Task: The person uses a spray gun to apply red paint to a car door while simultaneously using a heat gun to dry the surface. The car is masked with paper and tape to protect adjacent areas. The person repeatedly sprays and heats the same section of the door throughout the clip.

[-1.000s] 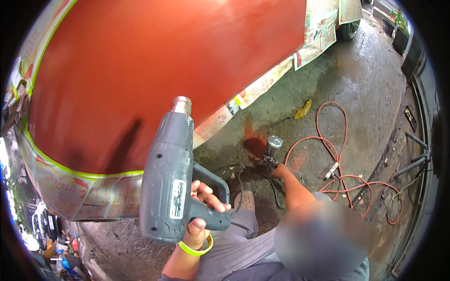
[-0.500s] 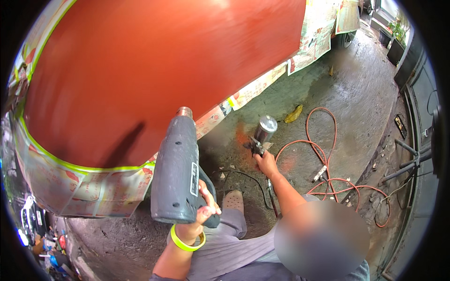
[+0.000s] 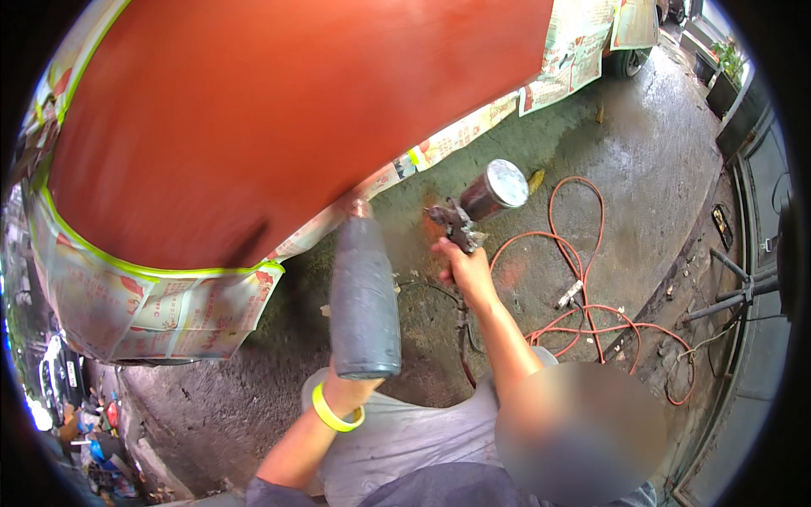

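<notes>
A large red-orange car panel (image 3: 279,118) fills the upper left of the frame, its lower edge masked with newspaper (image 3: 160,308) and a line of yellow-green tape (image 3: 152,272). More masking paper runs along the panel's edge toward the upper right. Below lies a wet, stained concrete floor (image 3: 642,135), and an orange air hose (image 3: 591,321) loops across it at centre right.

In the middle of the frame the left hand (image 3: 348,387), a yellow-green wristband (image 3: 334,414) on its wrist, is closed around the grip of a grey heat gun (image 3: 363,296). The gun is blurred, its nozzle pointing up at the panel's lower edge. It looks bulky and rigid with a hard plastic body, probably moderately heavy at the front, so the handle at the bottom is the sound place to hold it; the metal nozzle is likely hot and best left alone.

Just right of it, the right hand (image 3: 463,269) is wrapped around the handle of a paint spray gun (image 3: 460,224), tilted with its metal cup (image 3: 494,190) up and to the right. The cup may hold liquid, so the gun likely handles top-heavy. The metal body is stiff, and the handle below the cup is the natural grip.
</notes>
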Motion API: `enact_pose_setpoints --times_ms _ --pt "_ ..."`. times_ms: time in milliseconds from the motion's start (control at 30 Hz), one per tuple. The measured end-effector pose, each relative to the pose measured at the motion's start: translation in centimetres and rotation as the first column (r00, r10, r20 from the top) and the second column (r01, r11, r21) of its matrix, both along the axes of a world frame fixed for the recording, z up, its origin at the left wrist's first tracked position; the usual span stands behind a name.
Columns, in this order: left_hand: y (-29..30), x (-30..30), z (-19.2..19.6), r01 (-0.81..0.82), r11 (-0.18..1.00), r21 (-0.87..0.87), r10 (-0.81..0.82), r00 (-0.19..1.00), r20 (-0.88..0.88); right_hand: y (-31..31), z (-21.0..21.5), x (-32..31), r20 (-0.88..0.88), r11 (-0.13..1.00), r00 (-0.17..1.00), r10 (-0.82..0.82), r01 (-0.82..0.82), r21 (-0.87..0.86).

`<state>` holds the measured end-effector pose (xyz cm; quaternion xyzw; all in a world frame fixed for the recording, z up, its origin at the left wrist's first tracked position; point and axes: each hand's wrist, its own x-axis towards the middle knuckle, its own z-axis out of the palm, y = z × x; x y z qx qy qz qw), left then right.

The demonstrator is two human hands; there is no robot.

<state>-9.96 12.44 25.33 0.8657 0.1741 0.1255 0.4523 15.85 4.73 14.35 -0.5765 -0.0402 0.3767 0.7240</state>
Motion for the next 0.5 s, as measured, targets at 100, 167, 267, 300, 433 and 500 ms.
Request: enact_pose_setpoints --times_ms 100,167,267,300,433,500 --pt "-2.0 0.3 -2.8 -0.034 0.999 0.035 0.028 0.990 0.141 -0.9 1.3 0.7 0.089 0.989 0.987 -0.133 0.138 -0.055" --pt "-3.0 -0.3 -6.0 -0.077 0.996 -0.055 0.086 0.977 0.193 -1.5 0.6 1.9 0.159 0.977 0.967 -0.198 0.208 -0.047" --pt "-3.8 -0.9 -8.5 -0.119 0.991 -0.064 0.129 0.971 0.202 -2.2 -0.3 3.0 0.187 0.947 0.934 -0.304 0.317 -0.044" --pt "-4.0 -1.0 -8.6 -0.123 0.992 -0.035 0.128 0.975 0.179 -2.2 0.1 2.9 0.183 0.939 0.926 -0.329 0.341 -0.035" --pt "-3.7 -2.2 -8.8 -0.130 0.989 0.065 0.125 0.989 0.079 -1.9 1.0 1.4 0.180 0.953 0.937 -0.299 0.302 0.013" --pt "-3.1 -2.3 -8.5 -0.136 0.991 0.013 0.134 0.988 0.075 -1.8 1.7 0.9 0.222 0.962 0.936 -0.273 0.273 0.028"
